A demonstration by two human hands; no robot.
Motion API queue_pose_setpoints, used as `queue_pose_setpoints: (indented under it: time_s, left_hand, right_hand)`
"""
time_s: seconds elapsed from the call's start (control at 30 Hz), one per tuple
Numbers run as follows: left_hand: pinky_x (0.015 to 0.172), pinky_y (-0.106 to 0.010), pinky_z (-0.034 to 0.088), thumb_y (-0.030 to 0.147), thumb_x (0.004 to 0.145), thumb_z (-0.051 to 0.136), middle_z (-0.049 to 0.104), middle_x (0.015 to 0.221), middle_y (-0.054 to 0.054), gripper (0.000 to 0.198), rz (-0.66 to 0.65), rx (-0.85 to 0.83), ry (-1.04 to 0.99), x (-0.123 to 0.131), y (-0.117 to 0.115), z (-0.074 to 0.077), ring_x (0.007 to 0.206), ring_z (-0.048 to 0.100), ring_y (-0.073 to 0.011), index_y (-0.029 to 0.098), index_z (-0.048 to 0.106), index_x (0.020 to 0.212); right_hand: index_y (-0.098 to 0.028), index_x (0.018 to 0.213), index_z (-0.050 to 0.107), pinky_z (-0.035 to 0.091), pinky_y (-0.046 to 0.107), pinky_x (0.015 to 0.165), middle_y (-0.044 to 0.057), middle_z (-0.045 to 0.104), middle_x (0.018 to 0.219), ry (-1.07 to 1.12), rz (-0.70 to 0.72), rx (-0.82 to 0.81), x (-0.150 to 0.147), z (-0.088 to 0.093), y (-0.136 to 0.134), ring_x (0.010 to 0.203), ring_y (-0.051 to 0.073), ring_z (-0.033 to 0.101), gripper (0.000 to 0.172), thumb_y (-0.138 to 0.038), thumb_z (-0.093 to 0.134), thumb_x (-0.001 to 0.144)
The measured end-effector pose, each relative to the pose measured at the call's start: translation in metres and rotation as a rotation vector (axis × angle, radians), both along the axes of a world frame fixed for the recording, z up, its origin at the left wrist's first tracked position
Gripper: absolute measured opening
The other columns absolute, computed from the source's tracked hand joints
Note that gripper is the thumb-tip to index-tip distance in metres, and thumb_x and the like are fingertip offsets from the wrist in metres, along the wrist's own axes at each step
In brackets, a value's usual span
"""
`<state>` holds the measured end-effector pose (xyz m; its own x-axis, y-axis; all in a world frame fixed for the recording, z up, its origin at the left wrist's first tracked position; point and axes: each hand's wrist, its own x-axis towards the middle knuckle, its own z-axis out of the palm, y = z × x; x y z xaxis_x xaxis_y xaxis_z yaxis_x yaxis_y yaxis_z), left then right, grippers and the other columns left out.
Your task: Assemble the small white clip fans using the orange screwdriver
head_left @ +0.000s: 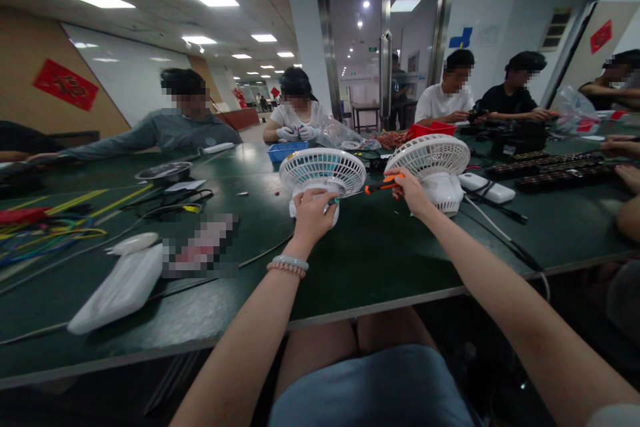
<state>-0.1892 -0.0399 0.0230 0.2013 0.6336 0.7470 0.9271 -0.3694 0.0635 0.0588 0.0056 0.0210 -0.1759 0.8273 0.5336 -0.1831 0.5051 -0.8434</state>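
Observation:
Two white desk fans stand side by side on the dark green table. On the back of the left fan (pixel 324 170) rests my left hand (pixel 314 212), its fingers closed round the housing behind the grille. My right hand (pixel 413 192) grips a screwdriver (pixel 383 183) with an orange and black handle. Its thin shaft points left, its tip close to my left fingertips and a small greenish part at the fan; I cannot tell whether they touch. Just behind my right hand is the right fan (pixel 443 193), tilted upward.
White power banks or adapters (pixel 487 188) and cables lie right of the fans. On the left are a white pouch (pixel 120 287), coloured wires (pixel 55 230) and a metal dish (pixel 165 172). A blue basket (pixel 287 151) and red tray (pixel 431 129) sit farther back. Several people sit around the table (pixel 350 280).

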Motion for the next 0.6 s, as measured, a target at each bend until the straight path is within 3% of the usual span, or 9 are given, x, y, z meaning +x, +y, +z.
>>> queue_pose_setpoints:
  time_s: [0.2,0.43,0.6]
  left_hand:
    - [0.092,-0.042,0.029,0.025,0.076,0.055,0.062,0.1,-0.006,0.024,0.007,-0.002,0.002,0.0007,-0.0002,0.0002,0.103,0.052,-0.0219,0.027,0.063,0.098]
    - [0.093,-0.042,0.028,0.025,0.076,0.055,0.062,0.1,-0.006,0.024,-0.003,0.003,-0.004,0.0007,-0.0006,0.0004,0.103,0.052,-0.0219,0.027,0.063,0.098]
    - [0.092,-0.042,0.029,0.025,0.076,0.055,0.062,0.1,-0.006,0.024,0.011,-0.023,-0.001,0.0015,-0.0015,0.0019,0.103,0.051,-0.0222,0.027,0.063,0.099]
  right_hand:
    - [-0.022,0.092,0.048,0.016,0.019,0.035,-0.01,0.023,0.047,-0.042,-0.002,-0.037,0.0003,0.004,-0.0078,0.036,0.006,0.022,0.025,-0.045,0.042,0.083]
    - [-0.022,0.098,0.044,0.023,0.018,0.038,-0.01,0.028,0.05,-0.011,0.026,-0.039,0.0011,0.0006,-0.0003,0.039,0.007,0.026,0.021,-0.031,0.04,0.079]
    - [-0.023,0.093,0.045,0.017,0.019,0.036,-0.011,0.023,0.046,-0.057,-0.03,-0.048,0.001,0.0023,-0.0063,0.036,0.006,0.022,0.028,-0.048,0.042,0.082]
